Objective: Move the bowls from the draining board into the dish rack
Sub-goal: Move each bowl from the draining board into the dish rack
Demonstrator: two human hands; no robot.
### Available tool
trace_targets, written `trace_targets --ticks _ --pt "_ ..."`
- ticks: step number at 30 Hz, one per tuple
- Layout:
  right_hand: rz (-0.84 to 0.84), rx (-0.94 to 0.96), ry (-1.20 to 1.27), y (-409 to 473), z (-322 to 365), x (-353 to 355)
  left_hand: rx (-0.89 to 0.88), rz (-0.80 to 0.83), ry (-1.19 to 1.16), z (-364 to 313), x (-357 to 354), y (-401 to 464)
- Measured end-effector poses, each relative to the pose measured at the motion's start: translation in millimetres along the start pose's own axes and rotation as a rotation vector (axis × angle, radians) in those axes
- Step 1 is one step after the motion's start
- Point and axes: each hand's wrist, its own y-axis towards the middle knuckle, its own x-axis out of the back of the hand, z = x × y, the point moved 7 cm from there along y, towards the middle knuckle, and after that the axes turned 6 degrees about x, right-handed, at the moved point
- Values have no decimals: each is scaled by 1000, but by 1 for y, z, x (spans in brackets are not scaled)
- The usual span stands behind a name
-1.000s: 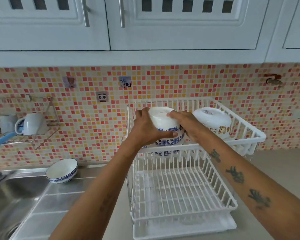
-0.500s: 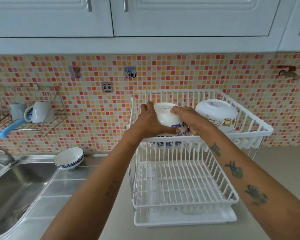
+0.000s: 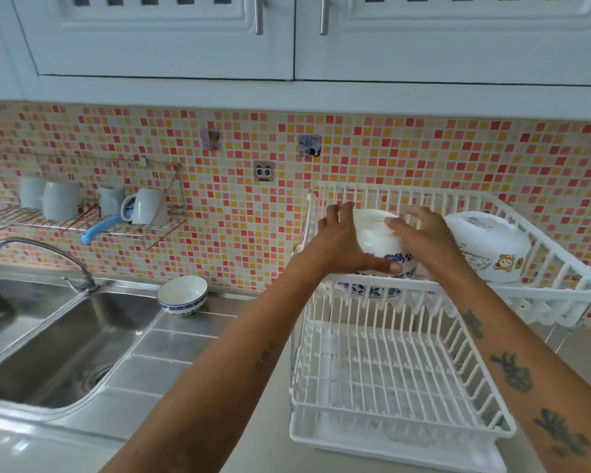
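Note:
Both hands hold an upturned white bowl with blue flowers (image 3: 379, 240) in the upper tier of the white dish rack (image 3: 406, 353), at its left end. My left hand (image 3: 345, 238) grips its left side, thumb under the rim. My right hand (image 3: 420, 237) rests on its right side and base. Beneath it, another blue-patterned bowl (image 3: 369, 290) shows through the rack's front rail. A bigger white bowl with a cartoon print (image 3: 488, 245) lies upturned to the right in the same tier. One blue-rimmed bowl (image 3: 182, 295) stands upright on the steel draining board (image 3: 164, 353).
A steel sink (image 3: 48, 336) with a tap (image 3: 41, 257) lies to the left. A wire wall shelf (image 3: 82, 216) holds several white mugs. The rack's lower tier holds nothing. White cupboards hang overhead.
The view has shifted left and pulled back, so more of the sink shows. The held bowl has sunk slightly lower into the upper tier, and my right fingers have spread over it.

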Motion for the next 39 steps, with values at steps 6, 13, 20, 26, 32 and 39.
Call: trace_targets --ticks 6,13,20,26,32,39 --pt "-417 480 109 -38 53 23 -114 -192 -330 25 67 -17" --pt "-215 537 367 -65 133 -83 157 -312 -644 158 110 -38" --pt "36 470 495 -60 175 -250 498 -258 -687 328 135 -62" --pt "336 60 375 -30 119 -416 821 -67 -802 474 122 -91" --pt "558 -417 236 -44 38 -538 1083 285 -790 576 69 -113" --pt "626 -818 346 -50 -14 -606 1216 276 -1195 622 15 -81"
